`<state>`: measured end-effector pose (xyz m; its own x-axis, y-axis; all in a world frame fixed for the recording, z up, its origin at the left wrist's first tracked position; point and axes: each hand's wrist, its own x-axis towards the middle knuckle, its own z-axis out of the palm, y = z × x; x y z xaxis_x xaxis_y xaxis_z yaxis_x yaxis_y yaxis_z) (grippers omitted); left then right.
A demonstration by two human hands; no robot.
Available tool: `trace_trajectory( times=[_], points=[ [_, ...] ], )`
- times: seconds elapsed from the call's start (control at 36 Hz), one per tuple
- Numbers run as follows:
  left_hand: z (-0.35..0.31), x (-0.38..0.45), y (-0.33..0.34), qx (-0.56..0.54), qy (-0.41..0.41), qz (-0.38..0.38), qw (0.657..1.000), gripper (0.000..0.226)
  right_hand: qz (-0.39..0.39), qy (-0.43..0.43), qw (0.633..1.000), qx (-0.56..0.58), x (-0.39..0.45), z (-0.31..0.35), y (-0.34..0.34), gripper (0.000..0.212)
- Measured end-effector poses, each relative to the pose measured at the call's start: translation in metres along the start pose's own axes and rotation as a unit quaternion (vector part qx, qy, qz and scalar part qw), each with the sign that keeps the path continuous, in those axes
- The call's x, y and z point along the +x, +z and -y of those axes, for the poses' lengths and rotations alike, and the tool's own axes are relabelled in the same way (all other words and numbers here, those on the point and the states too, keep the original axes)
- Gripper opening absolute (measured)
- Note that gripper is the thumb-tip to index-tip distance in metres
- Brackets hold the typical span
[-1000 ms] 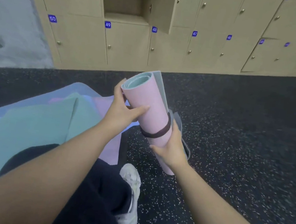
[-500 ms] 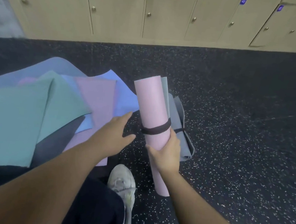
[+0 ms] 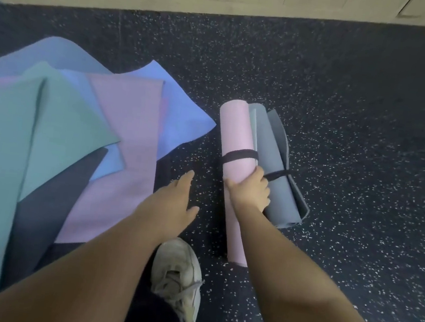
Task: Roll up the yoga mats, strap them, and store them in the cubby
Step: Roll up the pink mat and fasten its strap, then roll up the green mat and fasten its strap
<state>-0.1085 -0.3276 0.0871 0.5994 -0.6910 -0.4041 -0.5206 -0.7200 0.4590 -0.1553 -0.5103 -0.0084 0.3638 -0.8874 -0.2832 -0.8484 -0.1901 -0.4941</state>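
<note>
The right hand grips the rolled pink mat around its middle, fingers and thumb curled fully round the roll just below the dark strap. The roll lies along the speckled floor, touching a rolled grey mat on its right side, which carries its own strap. The left hand is empty, fingers extended and relaxed, hovering above the floor between the pink roll and the pile of flat mats.

Risks from this position:
- The single strap sits near mid-length. If the roll is lifted by one hand, the ends may loosen and telescope.
- The grip is close to the strap. A pull there may slide the strap along the roll.
- Several mats remain unrolled and overlapped. Pulling one from the pile may drag the others.
- A white shoe rests near the roll's lower end and may catch it.
</note>
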Motion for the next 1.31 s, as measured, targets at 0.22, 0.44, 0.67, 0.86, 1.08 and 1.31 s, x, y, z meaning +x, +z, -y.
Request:
trace_trajectory(
  times=[0.22, 0.44, 0.67, 0.86, 1.08, 1.31],
  points=[
    [0.01, 0.006, 0.004, -0.01, -0.005, -0.016, 1.0, 0.077, 0.031, -0.033, 0.997, -0.06, 0.017, -0.012, 0.005, 0.073],
    [0.005, 0.01, 0.011, -0.013, -0.006, 0.002, 1.0, 0.072, 0.042, -0.128, 0.983, -0.125, -0.017, -0.048, -0.002, 0.067],
    [0.006, 0.004, 0.011, -0.004, 0.002, 0.016, 1.0, 0.069, 0.06, -0.152, 0.972, -0.167, -0.07, -0.099, -0.009, 0.079],
    [0.002, -0.001, 0.014, -0.002, 0.014, 0.028, 1.0, 0.069, 0.048, -0.134, 0.974, -0.174, -0.099, -0.122, -0.008, 0.093],
    [0.007, -0.001, 0.013, -0.006, 0.011, 0.041, 0.999, 0.068, 0.005, -0.183, 0.977, -0.107, -0.093, -0.122, 0.01, 0.086],
    [0.015, 0.005, 0.014, -0.005, -0.001, 0.05, 0.999, 0.067, 0.007, -0.173, 0.976, -0.133, -0.048, -0.075, 0.012, 0.078]
  ],
)
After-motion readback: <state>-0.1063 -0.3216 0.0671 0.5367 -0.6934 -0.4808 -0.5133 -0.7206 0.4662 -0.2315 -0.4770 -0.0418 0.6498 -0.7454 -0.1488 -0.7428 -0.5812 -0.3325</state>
